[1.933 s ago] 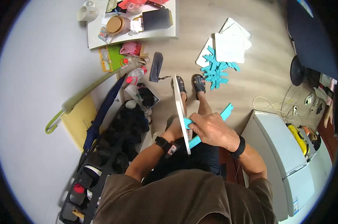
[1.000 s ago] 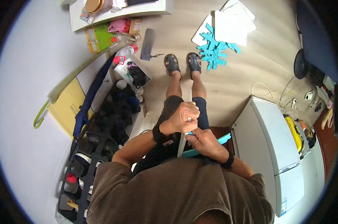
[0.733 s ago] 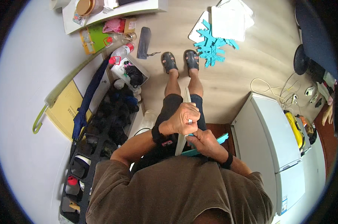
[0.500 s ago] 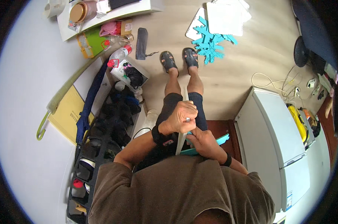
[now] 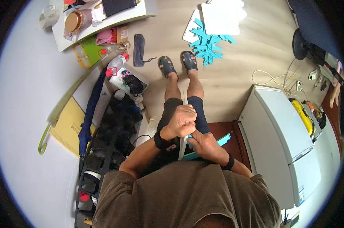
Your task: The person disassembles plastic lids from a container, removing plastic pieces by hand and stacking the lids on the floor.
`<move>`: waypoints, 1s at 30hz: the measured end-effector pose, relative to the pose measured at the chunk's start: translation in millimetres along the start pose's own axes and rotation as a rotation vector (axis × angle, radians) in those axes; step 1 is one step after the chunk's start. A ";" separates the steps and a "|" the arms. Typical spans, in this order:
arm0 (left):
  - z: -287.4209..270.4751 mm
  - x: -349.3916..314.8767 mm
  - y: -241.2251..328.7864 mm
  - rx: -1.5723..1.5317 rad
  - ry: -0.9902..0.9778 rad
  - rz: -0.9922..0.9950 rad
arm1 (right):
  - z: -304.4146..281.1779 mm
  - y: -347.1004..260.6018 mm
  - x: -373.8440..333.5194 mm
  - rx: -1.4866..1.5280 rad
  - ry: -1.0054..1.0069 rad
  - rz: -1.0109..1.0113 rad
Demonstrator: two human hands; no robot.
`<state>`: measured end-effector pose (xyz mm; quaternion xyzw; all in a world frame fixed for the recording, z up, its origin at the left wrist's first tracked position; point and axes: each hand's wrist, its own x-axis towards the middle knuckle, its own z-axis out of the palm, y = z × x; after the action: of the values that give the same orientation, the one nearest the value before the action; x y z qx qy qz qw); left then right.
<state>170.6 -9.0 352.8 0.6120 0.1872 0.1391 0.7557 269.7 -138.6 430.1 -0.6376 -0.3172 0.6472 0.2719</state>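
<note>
My left hand point(image 5: 180, 121) is closed in a fist around a thin white panel point(image 5: 182, 149), seen almost edge-on above my lap. Right beside it, my right hand point(image 5: 209, 145) is closed on a turquoise plastic piece point(image 5: 224, 140), with its thumb against the panel's side. Parts of the turquoise piece show on both sides of my right hand; its middle is hidden beneath the fingers. The two hands touch or nearly touch.
On the floor ahead lie turquoise lattice pieces point(image 5: 208, 45) and white panels point(image 5: 220, 19). A white fridge point(image 5: 274, 125) stands at right. Along the left are a black rack point(image 5: 115, 125), umbrellas, a bottle point(image 5: 120, 60) and a box point(image 5: 139, 81). A white table point(image 5: 141, 10) stands far left.
The whole view has shifted slightly. My hands keep nearly the same hold on the white panel and the turquoise piece.
</note>
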 end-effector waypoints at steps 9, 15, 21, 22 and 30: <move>-20.5 -16.6 -5.3 -0.014 0.101 -0.072 | 9.0 -3.5 23.4 -0.109 -0.046 -0.118; -24.7 -11.8 -7.5 0.001 0.125 -0.081 | -14.5 -13.4 32.6 -0.291 0.019 -0.230; -33.9 -14.3 14.3 0.034 0.140 -0.365 | -14.9 -39.9 4.4 -0.466 0.084 -0.668; -28.2 -11.2 17.6 0.099 0.171 -0.291 | -11.7 -40.7 2.1 -0.614 -0.022 -0.657; -17.1 -56.7 62.2 -0.092 0.164 -0.741 | -24.3 -45.8 10.3 -0.812 -0.210 -0.667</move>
<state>113.5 -5.9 416.9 0.4553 0.4493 -0.0866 0.7637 291.2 -99.5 458.4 -0.4880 -0.7529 0.4112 0.1608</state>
